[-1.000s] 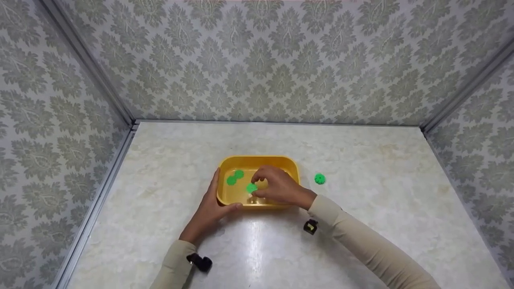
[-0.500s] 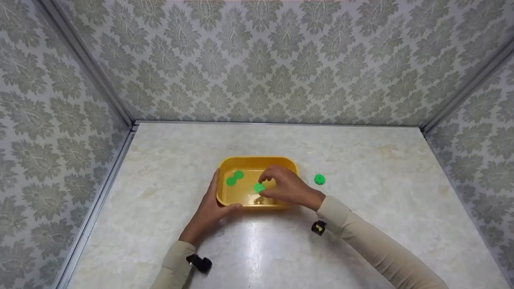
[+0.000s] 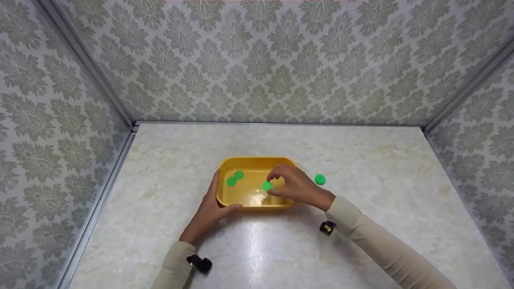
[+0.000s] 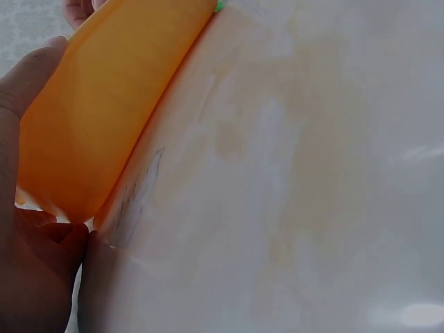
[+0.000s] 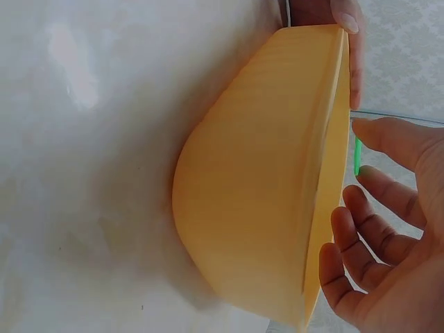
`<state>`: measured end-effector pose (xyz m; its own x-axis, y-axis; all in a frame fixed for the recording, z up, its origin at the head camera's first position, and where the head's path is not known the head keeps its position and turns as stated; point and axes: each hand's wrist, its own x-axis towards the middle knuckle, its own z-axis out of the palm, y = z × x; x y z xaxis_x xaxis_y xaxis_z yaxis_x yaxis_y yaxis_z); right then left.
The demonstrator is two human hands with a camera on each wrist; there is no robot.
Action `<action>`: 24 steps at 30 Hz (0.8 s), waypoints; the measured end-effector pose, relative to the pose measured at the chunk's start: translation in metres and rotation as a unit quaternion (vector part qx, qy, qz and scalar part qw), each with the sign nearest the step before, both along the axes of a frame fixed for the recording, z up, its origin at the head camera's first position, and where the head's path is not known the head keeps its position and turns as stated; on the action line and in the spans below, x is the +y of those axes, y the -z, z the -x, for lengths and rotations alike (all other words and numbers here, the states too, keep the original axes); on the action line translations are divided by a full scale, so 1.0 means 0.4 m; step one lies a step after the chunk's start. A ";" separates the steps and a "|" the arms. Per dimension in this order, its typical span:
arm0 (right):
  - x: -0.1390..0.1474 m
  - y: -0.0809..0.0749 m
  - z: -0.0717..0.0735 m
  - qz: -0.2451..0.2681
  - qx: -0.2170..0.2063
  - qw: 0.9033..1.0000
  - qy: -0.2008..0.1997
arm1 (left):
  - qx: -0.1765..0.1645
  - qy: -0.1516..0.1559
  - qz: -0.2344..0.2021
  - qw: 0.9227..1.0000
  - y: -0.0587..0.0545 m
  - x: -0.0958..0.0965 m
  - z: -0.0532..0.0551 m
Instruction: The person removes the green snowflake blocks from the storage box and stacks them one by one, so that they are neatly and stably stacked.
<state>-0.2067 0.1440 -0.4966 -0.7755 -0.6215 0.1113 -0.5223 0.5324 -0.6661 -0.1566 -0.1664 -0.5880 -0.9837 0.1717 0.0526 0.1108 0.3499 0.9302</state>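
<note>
A yellow plastic tub (image 3: 257,162) sits on the table. My left hand (image 3: 208,204) holds its left end, fingers along the side and thumb over the near rim. Above the tub's right half, my right hand (image 3: 296,186) pinches a thin green notched disc (image 3: 267,186) between thumb and index finger. The right wrist view shows that disc (image 5: 357,156) edge-on, just above rim level, the other fingers loosely bent. Two similar green discs (image 3: 231,181) lie touching or overlapping on the tub floor at left. Another green disc (image 3: 320,179) lies on the table right of the tub.
The pale marbled table (image 3: 180,152) extends round the tub on all sides. Patterned wall panels (image 3: 259,60) stand at the back and both sides, with grey metal rails (image 3: 96,68) at the corners. A black wrist device (image 3: 199,263) sits at the left sleeve.
My right hand has drifted right over the tub, carrying the pinched green disc with it. The left hand stays on the tub. The other discs lie where they were.
</note>
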 end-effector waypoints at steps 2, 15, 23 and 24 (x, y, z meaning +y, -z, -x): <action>0.007 -0.003 -0.002 0.003 0.001 1.000 0.001 | 0.002 0.000 -0.001 1.000 0.000 0.000 0.000; 0.059 -0.002 0.002 0.024 0.000 0.999 0.021 | 0.007 0.001 -0.009 1.000 0.002 0.000 -0.001; 0.088 0.003 0.010 0.032 -0.010 0.999 0.038 | 0.004 0.003 -0.011 1.000 0.001 -0.001 0.000; 0.092 0.003 0.012 0.032 -0.010 0.999 0.040 | 0.004 0.003 -0.010 1.000 0.001 -0.001 0.001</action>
